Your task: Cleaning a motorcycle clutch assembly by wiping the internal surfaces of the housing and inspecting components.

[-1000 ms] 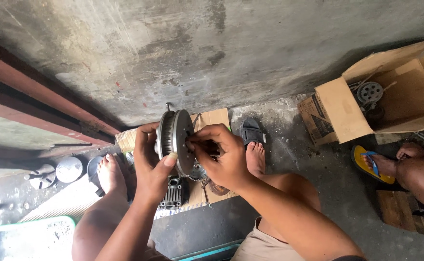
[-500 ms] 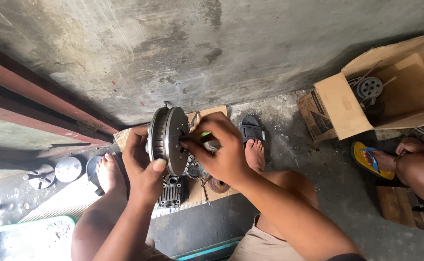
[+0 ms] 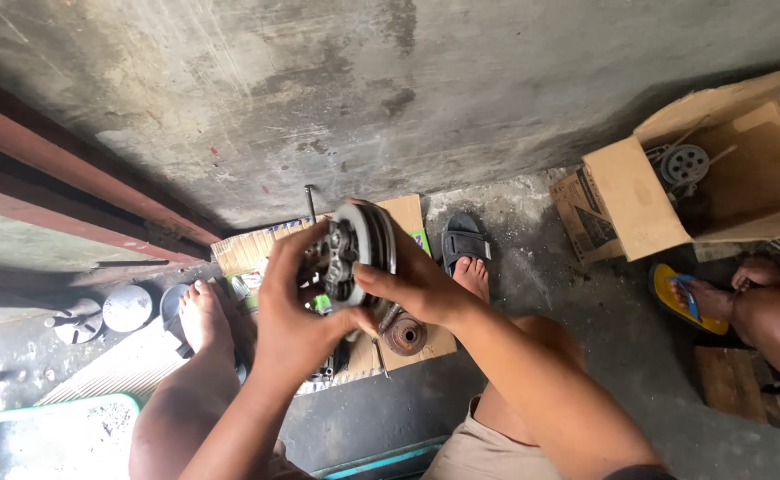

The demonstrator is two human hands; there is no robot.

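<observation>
Change: the clutch [image 3: 354,253] is showing its inner face with springs and bolts to the camera, where half a second ago it was standing edge-on with its rim toward the lens; a second ago the right hand was working a thin tool at its centre, and that tool is no longer showing.
Meaning: judging from this, the hands are turning the part over for a look at its other side rather than working on it with a tool.
Left hand [image 3: 297,307]: rising from below, palm toward the clutch, fingers curling narrowly around its left and lower rim; the thumb is lying under the part, pointing toward the right fingertips.
Right hand [image 3: 417,280]: coming in from the lower right, forearm slanting across the knee; fingers are closing on the right rim, thumb pressing the near face.
Clutch position: held between both sets of fingers, clear of the ground, tilted, just above the cardboard [image 3: 408,218].
Below the fingers: a rusty round part [image 3: 405,335] is lying on the cardboard, just under the right thumb.
Beyond the fingers: a thin rod [image 3: 309,203] is standing near the wall, and the person's own sandalled foot [image 3: 466,253] is resting to the right.
Far right: another person's leg and yellow sandal [image 3: 688,298], beside an open box [image 3: 648,200].
</observation>
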